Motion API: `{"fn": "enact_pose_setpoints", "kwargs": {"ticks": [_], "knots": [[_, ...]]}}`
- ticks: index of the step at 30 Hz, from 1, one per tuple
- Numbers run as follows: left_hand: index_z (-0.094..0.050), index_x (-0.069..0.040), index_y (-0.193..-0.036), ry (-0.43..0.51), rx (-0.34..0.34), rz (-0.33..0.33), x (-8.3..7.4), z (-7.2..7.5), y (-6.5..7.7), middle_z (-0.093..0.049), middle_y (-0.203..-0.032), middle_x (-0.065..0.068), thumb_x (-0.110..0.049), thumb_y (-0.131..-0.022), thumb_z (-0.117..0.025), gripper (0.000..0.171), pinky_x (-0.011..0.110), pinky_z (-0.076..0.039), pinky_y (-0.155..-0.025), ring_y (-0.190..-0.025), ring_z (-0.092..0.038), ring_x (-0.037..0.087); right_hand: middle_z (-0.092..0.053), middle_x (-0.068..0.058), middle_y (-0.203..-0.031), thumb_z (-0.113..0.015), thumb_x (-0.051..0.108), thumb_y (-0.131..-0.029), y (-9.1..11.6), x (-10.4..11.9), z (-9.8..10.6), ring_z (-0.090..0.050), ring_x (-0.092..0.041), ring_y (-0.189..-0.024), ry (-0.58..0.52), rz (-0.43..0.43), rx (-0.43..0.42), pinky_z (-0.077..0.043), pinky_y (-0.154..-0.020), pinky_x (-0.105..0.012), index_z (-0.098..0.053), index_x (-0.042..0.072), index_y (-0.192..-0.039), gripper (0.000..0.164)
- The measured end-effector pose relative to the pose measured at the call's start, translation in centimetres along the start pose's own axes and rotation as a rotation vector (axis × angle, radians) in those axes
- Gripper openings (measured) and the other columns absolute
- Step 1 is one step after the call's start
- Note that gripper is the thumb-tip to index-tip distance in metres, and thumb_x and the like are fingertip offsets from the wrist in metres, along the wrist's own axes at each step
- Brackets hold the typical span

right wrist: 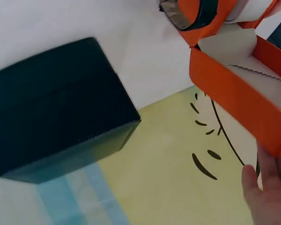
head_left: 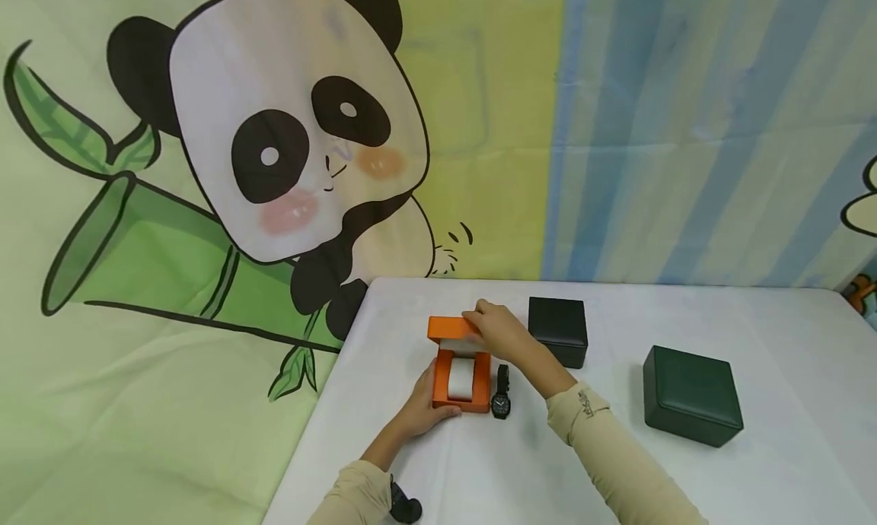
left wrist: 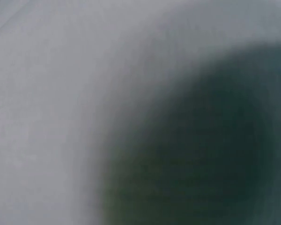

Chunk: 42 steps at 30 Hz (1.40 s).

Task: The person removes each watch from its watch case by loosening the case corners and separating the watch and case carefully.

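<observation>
An orange watch box (head_left: 462,409) stands with its lid (head_left: 445,329) raised and a white cushion (head_left: 461,379) inside. My left hand (head_left: 419,409) grips the base along its left side, thumb at the front corner. At the lid's right end, my right hand (head_left: 503,331) holds the edge; in the right wrist view, that hand's fingers (right wrist: 270,168) meet the lid's corner, the thumb out of sight. A black wristwatch (head_left: 501,403) lies just right of the box. The left wrist view shows only a blurred dark shape against white.
Behind my right hand sits a closed black box (head_left: 557,323). A closed dark green box (head_left: 692,392) stands farther right on the white tablecloth (head_left: 788,357). A dark round-ended object (head_left: 406,507) shows beside the left sleeve. A panda-printed cloth (head_left: 479,129) hangs behind the table.
</observation>
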<state>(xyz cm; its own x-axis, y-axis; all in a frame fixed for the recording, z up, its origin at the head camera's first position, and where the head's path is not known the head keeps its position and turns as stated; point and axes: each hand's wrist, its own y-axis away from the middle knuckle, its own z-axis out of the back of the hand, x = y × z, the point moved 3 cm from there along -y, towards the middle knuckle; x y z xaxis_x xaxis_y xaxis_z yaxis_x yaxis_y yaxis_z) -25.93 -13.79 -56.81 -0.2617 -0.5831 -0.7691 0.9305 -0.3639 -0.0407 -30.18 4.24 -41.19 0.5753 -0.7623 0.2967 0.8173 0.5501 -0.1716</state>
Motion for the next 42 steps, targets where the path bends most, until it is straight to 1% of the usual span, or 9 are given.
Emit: {"fn": "enact_pose_setpoints", "kwargs": {"ticks": [5, 8, 11, 14, 19, 27, 31, 37, 42], "knots": [[0.002, -0.009, -0.147, 0.012, 0.002, 0.026, -0.1, 0.2, 0.4, -0.012, -0.152, 0.015, -0.045, -0.077, -0.068, 0.106, 0.054, -0.021, -0.109, -0.137, -0.018, 0.033, -0.059, -0.006, -0.099, -0.07, 0.028, -0.08, 0.3, 1.1, -0.5, -0.055, -0.015, -0.077, -0.061, -0.027, 0.162, -0.049, -0.073, -0.029, -0.054, 0.008, -0.114, 0.042], [-0.004, -0.008, -0.147, 0.02, -0.007, -0.016, -0.3, 0.3, 0.3, -0.019, -0.148, 0.016, -0.043, -0.078, -0.068, 0.1, 0.052, -0.025, -0.107, -0.133, -0.025, 0.03, -0.066, -0.007, -0.099, -0.071, 0.028, -0.079, 1.0, 1.6, -1.2, -0.06, -0.017, -0.078, 0.016, 0.018, 0.153, -0.051, -0.075, -0.031, -0.053, 0.009, -0.115, 0.044], [-0.015, -0.011, -0.144, 0.04, -0.026, -0.088, -0.6, 0.4, 0.1, -0.033, -0.141, 0.01, -0.038, -0.079, -0.068, 0.088, 0.044, -0.031, -0.105, -0.125, -0.037, 0.023, -0.067, -0.007, -0.104, -0.072, 0.031, -0.077, 1.8, 2.1, -2.0, -0.065, -0.02, -0.085, 0.174, 0.148, 0.047, -0.053, -0.079, -0.037, -0.058, 0.007, -0.116, 0.048], [-0.024, -0.013, -0.14, 0.037, -0.045, -0.145, -0.8, 0.5, -0.1, -0.038, -0.136, 0.006, -0.033, -0.079, -0.069, 0.079, 0.041, -0.032, -0.105, -0.122, -0.04, 0.02, -0.069, -0.008, -0.102, -0.073, 0.04, -0.074, 2.8, 2.5, -3.2, -0.067, -0.02, -0.088, 0.34, 0.322, -0.145, -0.054, -0.076, -0.036, -0.064, 0.005, -0.109, 0.05], [-0.026, -0.01, -0.139, 0.032, -0.043, -0.119, -0.5, 0.4, 0.0, -0.036, -0.139, 0.007, -0.032, -0.079, -0.069, 0.078, 0.045, -0.026, -0.108, -0.128, -0.036, 0.022, -0.07, -0.008, -0.091, -0.072, 0.049, -0.072, 3.9, 2.7, -5.1, -0.067, -0.018, -0.08, 0.502, 0.467, -0.407, -0.053, -0.063, -0.03, -0.066, 0.004, -0.097, 0.052], [-0.029, -0.004, -0.139, 0.043, -0.052, -0.094, -0.5, 0.4, 0.1, -0.037, -0.138, 0.016, -0.036, -0.077, -0.071, 0.08, 0.05, -0.028, -0.106, -0.127, -0.038, 0.029, -0.07, -0.009, -0.1, -0.071, 0.029, -0.077, 5.1, 2.9, -6.7, -0.068, -0.019, -0.088, 0.603, 0.459, -0.416, -0.055, -0.073, -0.032, -0.067, 0.005, -0.104, 0.036], [-0.028, -0.002, -0.14, 0.049, -0.065, -0.088, -0.6, 0.4, 0.0, -0.036, -0.14, 0.018, -0.036, -0.076, -0.072, 0.085, 0.052, -0.027, -0.105, -0.128, -0.037, 0.031, -0.069, -0.011, -0.101, -0.064, 0.022, -0.081, 5.6, 2.8, -7.3, -0.068, -0.02, -0.09, 0.613, 0.458, -0.442, -0.055, -0.075, -0.032, -0.066, 0.004, -0.105, 0.03], [-0.01, -0.011, -0.148, 0.107, -0.109, 0.021, -0.4, 0.2, 0.1, -0.028, -0.148, 0.016, -0.036, -0.067, -0.079, 0.109, 0.053, -0.024, -0.108, -0.133, -0.031, 0.032, -0.069, -0.011, -0.102, -0.062, 0.02, -0.08, 6.4, 2.6, -8.0, -0.067, -0.02, -0.09, 0.628, 0.445, -0.487, -0.054, -0.073, -0.03, -0.067, 0.003, -0.104, 0.029], [-0.011, -0.017, -0.148, 0.089, -0.127, 0.039, 0.0, 0.1, 0.2, -0.029, -0.147, 0.014, -0.037, -0.067, -0.079, 0.108, 0.051, -0.025, -0.108, -0.133, -0.032, 0.03, -0.068, -0.01, -0.106, -0.068, 0.021, -0.077, 6.5, 2.7, -8.3, -0.066, -0.019, -0.095, 0.631, 0.412, -0.436, -0.053, -0.076, -0.03, -0.066, 0.004, -0.107, 0.035]]}}
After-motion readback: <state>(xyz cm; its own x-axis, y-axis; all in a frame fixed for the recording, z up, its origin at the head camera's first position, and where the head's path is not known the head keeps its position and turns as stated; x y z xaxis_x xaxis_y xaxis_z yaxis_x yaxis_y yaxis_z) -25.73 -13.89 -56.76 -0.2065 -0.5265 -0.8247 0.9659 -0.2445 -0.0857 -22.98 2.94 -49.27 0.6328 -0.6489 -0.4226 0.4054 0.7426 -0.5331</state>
